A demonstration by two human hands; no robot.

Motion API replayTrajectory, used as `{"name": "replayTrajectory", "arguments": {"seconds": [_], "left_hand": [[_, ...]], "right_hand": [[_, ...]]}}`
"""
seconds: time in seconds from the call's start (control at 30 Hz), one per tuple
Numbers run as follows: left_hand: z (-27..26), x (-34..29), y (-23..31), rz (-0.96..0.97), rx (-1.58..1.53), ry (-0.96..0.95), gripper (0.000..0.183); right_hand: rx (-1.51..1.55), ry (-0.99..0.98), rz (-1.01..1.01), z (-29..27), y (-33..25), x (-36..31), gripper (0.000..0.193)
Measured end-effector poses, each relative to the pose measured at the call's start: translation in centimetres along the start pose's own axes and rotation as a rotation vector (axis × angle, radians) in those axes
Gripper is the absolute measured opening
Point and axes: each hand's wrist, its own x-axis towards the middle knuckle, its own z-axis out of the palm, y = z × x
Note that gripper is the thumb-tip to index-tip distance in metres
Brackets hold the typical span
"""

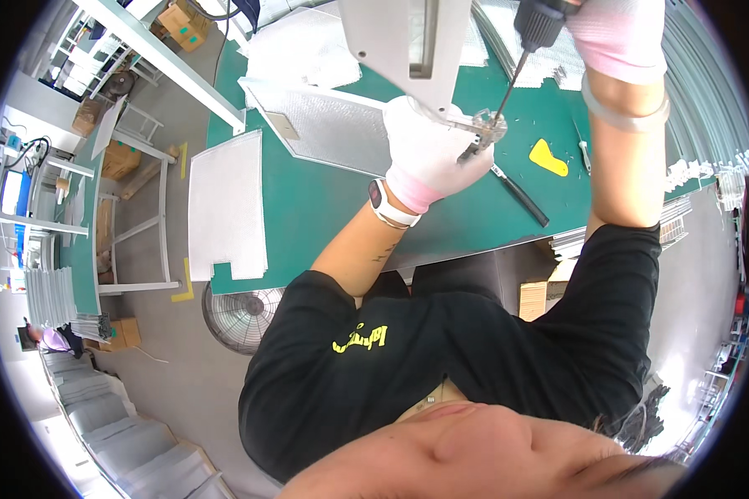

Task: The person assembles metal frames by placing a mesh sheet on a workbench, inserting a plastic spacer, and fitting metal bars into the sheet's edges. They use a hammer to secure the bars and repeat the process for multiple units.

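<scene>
My right hand (620, 37), in a white and pink glove, is closed round a black power screwdriver (541, 23) at the top edge; most of the tool is out of view. Its long thin bit (514, 83) slants down to a small clear plastic fitting with dark metal parts (484, 133). My left hand (429, 150), gloved alike, is closed at that fitting, its fingers partly hidden. Just above the left hand is the end of a pale grey metal profile (408, 50) with a slot in it. Whether the bit sits in a screw is too small to tell.
On the green table (308, 216) lie a framed mesh panel (324, 125), white sheets (227, 204), a yellow scraper (548, 158), a black-handled tool (520, 195) and a screwdriver (584, 156). Long pale strips (707, 100) are stacked at right. A floor fan (245, 316) stands below the table.
</scene>
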Motion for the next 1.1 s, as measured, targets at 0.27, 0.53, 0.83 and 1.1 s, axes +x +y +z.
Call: {"name": "replayTrajectory", "arguments": {"seconds": [0.27, 0.53, 0.83, 1.1], "left_hand": [[-0.3, -0.3, 0.2, -0.021, -0.033, -0.061, 0.016], [-0.3, -0.1, 0.5, -0.058, -0.083, -0.075, 0.015], [0.0, -0.9, -0.4, -0.063, -0.194, -0.087, 0.024], [-0.3, -0.4, 0.4, -0.339, -0.398, -0.191, 0.019]], "right_hand": [[0.046, 0.038, 0.141, -1.2, 1.2, 0.6, 0.017], [0.118, -0.153, 0.219, 0.4, 1.2, -1.8, 0.022], [0.621, -0.274, 0.259, 1.4, 6.2, -2.4, 0.056], [0.759, -0.311, 0.421, 1.5, 6.5, -2.8, 0.057]]}}
